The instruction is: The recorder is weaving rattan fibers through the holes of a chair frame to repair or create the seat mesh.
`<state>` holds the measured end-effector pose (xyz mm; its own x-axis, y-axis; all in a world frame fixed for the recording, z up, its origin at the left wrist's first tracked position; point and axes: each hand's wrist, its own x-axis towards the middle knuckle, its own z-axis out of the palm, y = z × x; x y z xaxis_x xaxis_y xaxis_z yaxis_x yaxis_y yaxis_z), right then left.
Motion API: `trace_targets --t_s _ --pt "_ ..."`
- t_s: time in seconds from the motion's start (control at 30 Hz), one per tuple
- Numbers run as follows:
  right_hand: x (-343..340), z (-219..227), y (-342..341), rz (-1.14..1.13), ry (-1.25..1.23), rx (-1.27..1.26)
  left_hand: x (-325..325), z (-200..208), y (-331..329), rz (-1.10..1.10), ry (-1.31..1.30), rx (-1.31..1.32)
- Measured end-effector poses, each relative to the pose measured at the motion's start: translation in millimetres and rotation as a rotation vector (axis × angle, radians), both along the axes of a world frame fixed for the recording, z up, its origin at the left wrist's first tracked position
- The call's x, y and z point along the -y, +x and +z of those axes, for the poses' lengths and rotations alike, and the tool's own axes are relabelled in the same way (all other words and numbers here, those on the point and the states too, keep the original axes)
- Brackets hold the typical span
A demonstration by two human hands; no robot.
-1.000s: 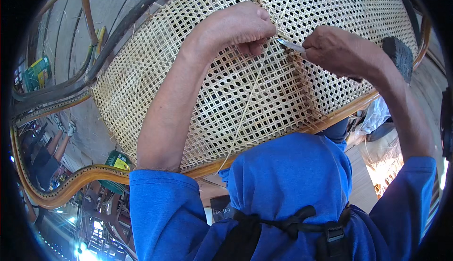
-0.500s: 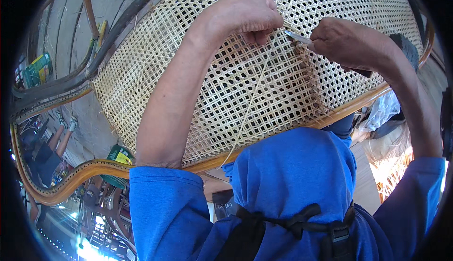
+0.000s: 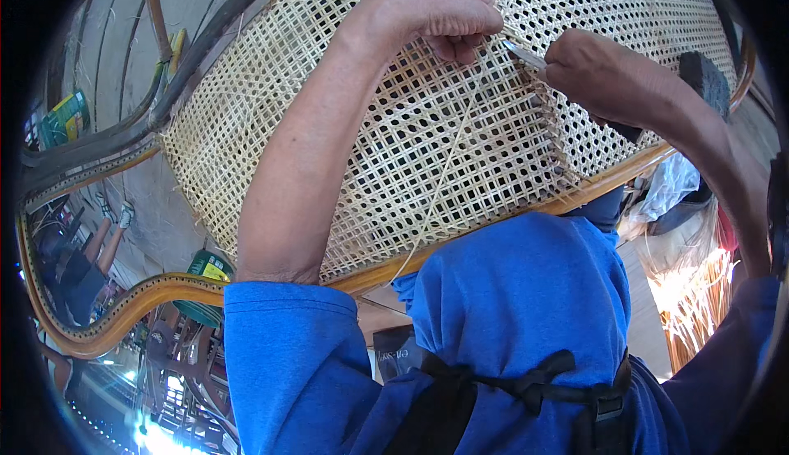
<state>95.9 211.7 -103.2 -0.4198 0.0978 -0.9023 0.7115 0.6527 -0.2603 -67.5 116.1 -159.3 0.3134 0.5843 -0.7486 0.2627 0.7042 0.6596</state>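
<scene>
A large woven cane panel (image 3: 427, 143) in a wooden frame spreads in front of me, with a raised seam across it. My left hand (image 3: 459, 15) is closed low over the weave beside this seam; its fingertips are hidden, so what they pinch does not show. Just right of it, my right hand (image 3: 588, 64) grips a knife (image 3: 524, 55), its bright pointed blade directed at the left fingers. One loose cane strand (image 3: 448, 167) runs slantwise over the panel and past its near edge.
A dark block (image 3: 705, 81) rests on the panel by my right forearm. The curved wooden rail (image 3: 131, 311) has a row of small holes. Green containers (image 3: 205, 267) stand at left. Loose cane strips (image 3: 690, 311) and clear plastic (image 3: 667, 190) lie at lower right. A person's legs (image 3: 103, 237) show far left.
My left hand has shifted slightly right and up along the seam. The knife's blade tip has moved a little up and right, staying near the left fingers.
</scene>
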Motion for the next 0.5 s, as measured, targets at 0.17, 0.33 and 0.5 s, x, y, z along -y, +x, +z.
trace_targets --t_s 0.17,0.33,0.5 --pt "-11.2 0.6 -0.4 0.231 -0.071 -0.084 -0.1 2.4 3.1 0.095 0.029 0.017" --pt "-11.0 4.3 12.8 -0.006 -0.025 -0.071 23.3 -22.9 5.9 0.321 0.254 0.047" --pt "-23.1 39.3 39.9 -0.161 -0.075 -0.010 24.8 -15.1 7.6 0.315 0.204 0.026"
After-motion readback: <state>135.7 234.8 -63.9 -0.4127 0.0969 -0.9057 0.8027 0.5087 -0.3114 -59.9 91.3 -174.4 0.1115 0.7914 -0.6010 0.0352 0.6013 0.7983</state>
